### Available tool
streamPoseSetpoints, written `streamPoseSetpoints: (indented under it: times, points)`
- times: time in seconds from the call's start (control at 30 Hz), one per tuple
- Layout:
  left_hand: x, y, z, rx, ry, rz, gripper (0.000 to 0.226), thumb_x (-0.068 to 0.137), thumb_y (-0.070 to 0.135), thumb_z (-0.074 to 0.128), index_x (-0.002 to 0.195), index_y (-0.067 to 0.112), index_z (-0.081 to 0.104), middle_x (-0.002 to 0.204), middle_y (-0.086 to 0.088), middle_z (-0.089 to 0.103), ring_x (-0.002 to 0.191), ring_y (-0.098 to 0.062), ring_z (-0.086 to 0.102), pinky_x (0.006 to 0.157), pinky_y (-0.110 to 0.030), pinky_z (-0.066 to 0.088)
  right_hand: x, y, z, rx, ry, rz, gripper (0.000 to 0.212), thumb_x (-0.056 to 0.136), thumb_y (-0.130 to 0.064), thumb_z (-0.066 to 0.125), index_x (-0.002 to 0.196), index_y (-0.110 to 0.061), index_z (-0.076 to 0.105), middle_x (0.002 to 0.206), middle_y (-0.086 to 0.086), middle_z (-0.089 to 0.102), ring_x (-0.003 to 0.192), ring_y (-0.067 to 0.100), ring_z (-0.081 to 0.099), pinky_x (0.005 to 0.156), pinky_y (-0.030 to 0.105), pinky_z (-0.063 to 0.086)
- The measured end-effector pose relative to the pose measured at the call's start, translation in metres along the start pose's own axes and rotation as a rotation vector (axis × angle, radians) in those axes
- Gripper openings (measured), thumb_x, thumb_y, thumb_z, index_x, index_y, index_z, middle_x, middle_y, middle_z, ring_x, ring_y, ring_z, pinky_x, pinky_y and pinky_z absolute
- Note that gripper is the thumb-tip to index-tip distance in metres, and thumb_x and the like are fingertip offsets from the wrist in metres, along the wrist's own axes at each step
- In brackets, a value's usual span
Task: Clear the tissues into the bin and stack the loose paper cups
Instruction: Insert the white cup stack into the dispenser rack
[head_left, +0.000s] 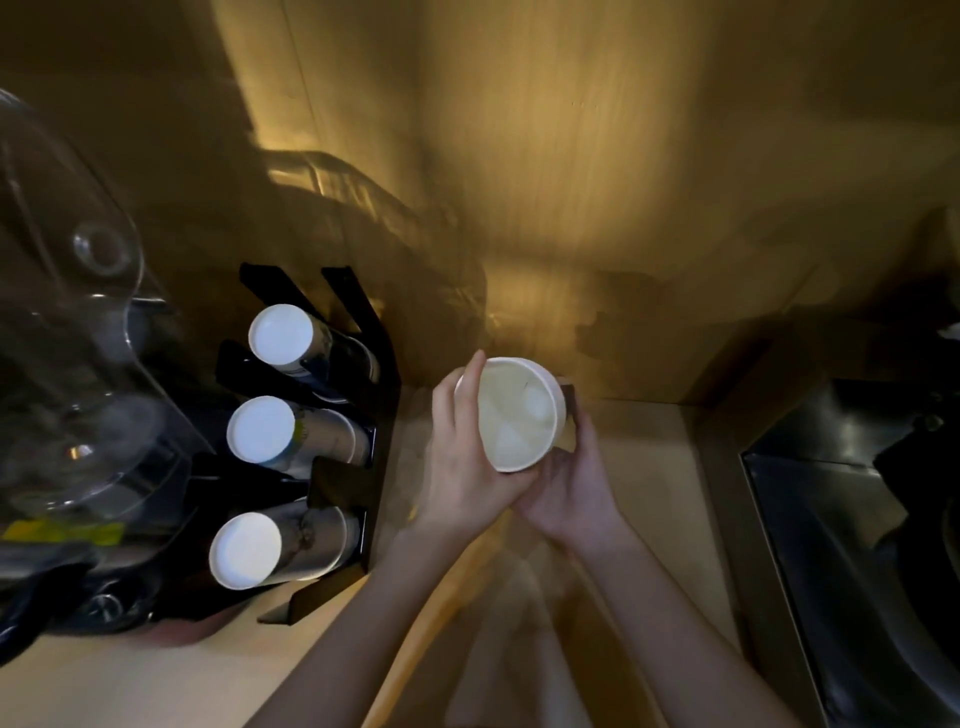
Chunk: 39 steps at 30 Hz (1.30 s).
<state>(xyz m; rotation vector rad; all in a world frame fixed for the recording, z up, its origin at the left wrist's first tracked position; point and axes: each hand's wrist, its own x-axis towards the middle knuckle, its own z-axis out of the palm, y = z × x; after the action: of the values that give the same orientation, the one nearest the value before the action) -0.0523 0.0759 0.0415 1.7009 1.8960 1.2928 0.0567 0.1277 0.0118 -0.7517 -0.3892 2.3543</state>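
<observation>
A white paper cup (514, 415) is held above the wooden counter with its mouth tilted toward me. My left hand (462, 457) wraps its left side, fingers reaching up along the rim. My right hand (571, 478) cups it from below and on the right, where a dark cup sleeve or outer cup (569, 415) shows at the edge. Whether more than one cup is nested there I cannot tell. To the left, a black cup rack (374, 364) holds three stacks of paper cups lying bottom-out: top (280, 333), middle (260, 428), bottom (245, 550). No tissues are in view.
A clear plastic dome container (78, 322) crowds the far left. A black bin or sink (857, 519) opens at the right beyond the counter's edge. A wooden wall (571, 182) stands behind. The light wooden counter (156, 686) runs along the bottom left.
</observation>
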Motion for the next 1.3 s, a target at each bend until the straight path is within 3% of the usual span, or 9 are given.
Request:
streamPoseSetpoints:
  times: [0.13, 0.23, 0.37, 0.5, 0.67, 0.9, 1.1, 1.23, 1.3]
  points:
    - [-0.009, -0.002, -0.022, 0.007, 0.080, 0.001, 0.104, 0.057, 0.054, 0.074, 0.139, 0.032, 0.013, 0.131, 0.003, 0.033, 0.111, 0.014, 0.026, 0.086, 0.002, 0.027, -0.007, 0.002, 0.027, -0.074, -0.102, -0.039, 0.069, 0.051, -0.050, 0.080, 0.106, -0.009, 0.069, 0.100, 0.012, 0.074, 0.088, 0.023, 0.072, 0.070, 0.031, 0.059]
    - [-0.014, -0.004, -0.046, -0.087, 0.135, -0.032, 0.108, 0.056, 0.058, 0.071, 0.142, 0.029, 0.013, 0.131, 0.011, 0.031, 0.119, 0.018, 0.029, 0.095, 0.003, 0.027, -0.004, 0.004, 0.047, -0.142, -0.094, -0.105, 0.070, 0.058, -0.044, 0.076, 0.116, -0.010, 0.058, 0.095, 0.009, 0.075, 0.084, 0.020, 0.072, 0.065, 0.030, 0.059]
    - [-0.011, -0.009, -0.082, -0.150, 0.220, -0.063, 0.098, 0.060, 0.053, 0.070, 0.141, 0.025, 0.023, 0.131, 0.007, 0.038, 0.126, -0.006, 0.040, 0.104, -0.021, 0.036, 0.004, 0.004, 0.081, -0.457, -0.122, -0.278, 0.070, 0.059, -0.028, 0.083, 0.121, -0.024, 0.050, 0.106, 0.001, 0.071, 0.093, 0.018, 0.070, 0.069, 0.037, 0.058]
    - [0.006, -0.019, -0.118, -0.121, 0.268, -0.020, 0.082, 0.061, 0.047, 0.072, 0.131, 0.024, 0.037, 0.123, 0.013, 0.046, 0.119, -0.006, 0.048, 0.101, -0.019, 0.040, 0.013, 0.006, 0.126, -0.723, -0.132, -0.519, 0.065, 0.062, -0.010, 0.077, 0.118, -0.021, 0.047, 0.110, -0.004, 0.066, 0.096, 0.009, 0.068, 0.076, 0.029, 0.057]
    - [0.024, -0.038, -0.147, -0.171, 0.268, -0.124, 0.085, 0.060, 0.039, 0.070, 0.136, 0.024, 0.034, 0.136, -0.005, 0.052, 0.123, -0.017, 0.053, 0.103, -0.046, 0.045, 0.038, 0.020, 0.168, -1.081, -0.095, -0.805, 0.077, 0.052, -0.017, 0.089, 0.114, -0.028, 0.045, 0.117, -0.008, 0.061, 0.107, 0.004, 0.060, 0.093, 0.023, 0.050]
    - [0.041, -0.048, -0.177, -0.280, 0.267, -0.269, 0.057, 0.086, 0.006, 0.046, 0.140, 0.021, 0.038, 0.142, -0.001, 0.048, 0.130, -0.012, 0.043, 0.113, -0.039, 0.035, 0.073, 0.036, 0.189, -1.270, -0.047, -0.816, 0.091, 0.056, -0.025, 0.088, 0.131, -0.020, 0.036, 0.131, -0.005, 0.054, 0.119, 0.005, 0.048, 0.096, 0.020, 0.041]
    - [0.048, -0.027, -0.190, -0.328, 0.302, -0.133, 0.056, 0.076, 0.026, 0.048, 0.131, 0.028, 0.046, 0.131, 0.011, 0.056, 0.122, -0.003, 0.050, 0.105, -0.027, 0.041, 0.099, 0.049, 0.184, -1.257, 0.006, -0.783, 0.096, 0.050, -0.034, 0.088, 0.130, -0.025, 0.035, 0.129, 0.002, 0.058, 0.120, 0.016, 0.054, 0.098, 0.037, 0.048]
    - [0.052, -0.019, -0.195, -0.104, 0.320, -0.045, 0.065, 0.073, 0.039, 0.065, 0.133, 0.032, 0.040, 0.132, 0.012, 0.053, 0.124, -0.004, 0.047, 0.103, -0.024, 0.040, 0.109, 0.051, 0.176, -1.283, -0.065, -0.734, 0.090, 0.061, -0.025, 0.085, 0.134, -0.026, 0.033, 0.134, 0.001, 0.053, 0.124, 0.015, 0.050, 0.101, 0.033, 0.045]
    - [0.057, -0.022, -0.193, 0.064, 0.333, -0.064, 0.073, 0.073, 0.035, 0.074, 0.136, 0.029, 0.037, 0.130, 0.011, 0.049, 0.120, -0.001, 0.043, 0.099, -0.013, 0.034, 0.116, 0.052, 0.170, -1.385, -0.066, -0.736, 0.090, 0.063, -0.028, 0.082, 0.136, -0.027, 0.030, 0.136, 0.000, 0.050, 0.126, 0.015, 0.048, 0.103, 0.036, 0.044]
